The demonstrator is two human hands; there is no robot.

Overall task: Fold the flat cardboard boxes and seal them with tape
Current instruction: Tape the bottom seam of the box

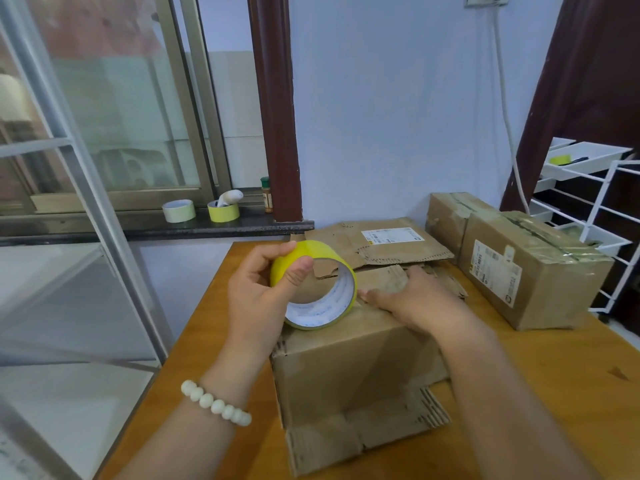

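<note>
A brown cardboard box (346, 362) stands folded up on the wooden table (554, 393), with loose flaps lying flat at its near side. My left hand (263, 289) grips a yellow tape roll (322, 289) just above the box's top left edge, thumb on the roll's outer face. My right hand (412, 296) lies flat on the box's top flaps, fingers straight and pointing left toward the roll. Flat cardboard (381, 244) with a white label lies behind the box.
Two taped boxes (526, 268) stand at the table's back right, next to a white wire rack (609, 209). On the dark windowsill sit two more tape rolls (201, 211) and a small bottle (266, 195). A glass cabinet stands to the left.
</note>
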